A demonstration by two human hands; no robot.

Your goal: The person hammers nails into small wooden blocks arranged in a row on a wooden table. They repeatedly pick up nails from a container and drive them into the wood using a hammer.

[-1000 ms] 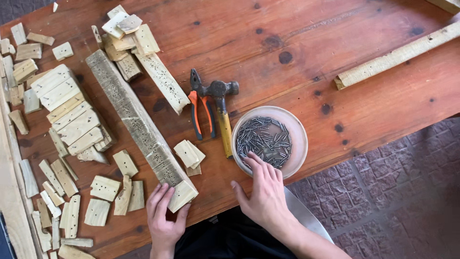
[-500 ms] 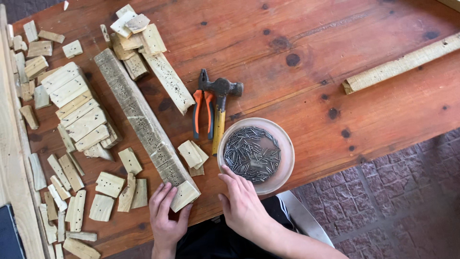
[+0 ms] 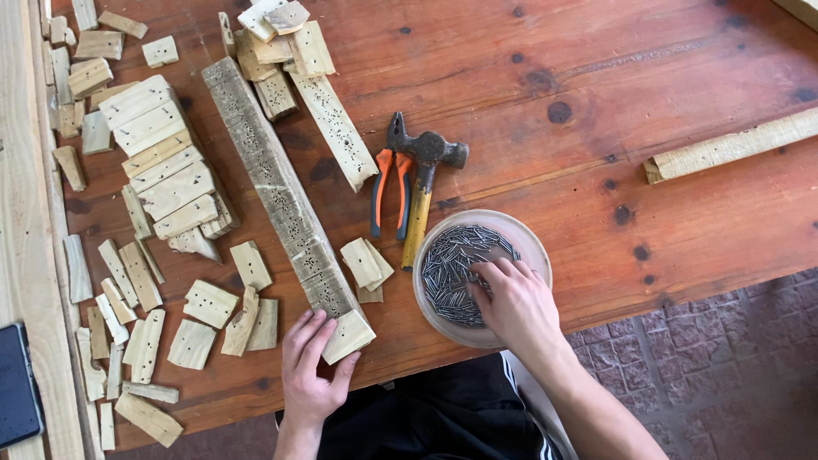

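Observation:
My right hand (image 3: 509, 300) reaches into a shallow round dish (image 3: 528, 241) full of small grey nails (image 3: 452, 264), fingertips down among them. My left hand (image 3: 308, 366) lies flat on the near end of a long weathered wooden slat (image 3: 273, 183), touching a small pale wood block (image 3: 348, 335) set at that end. Whether the right fingers pinch a nail is hidden. A hammer (image 3: 424, 183) with a yellow handle and orange-handled pliers (image 3: 390, 183) lie just beyond the dish.
Many small cut wood pieces (image 3: 162, 170) cover the left of the reddish wooden table (image 3: 596, 102). A second perforated slat (image 3: 334, 128) lies beside the long one. A pale batten (image 3: 733, 146) sits at the right edge. A dark phone (image 3: 17, 383) rests at far left.
My right hand moved from the dish's near rim further in among the nails. The left hand stays on the slat's end. The view shifted slightly.

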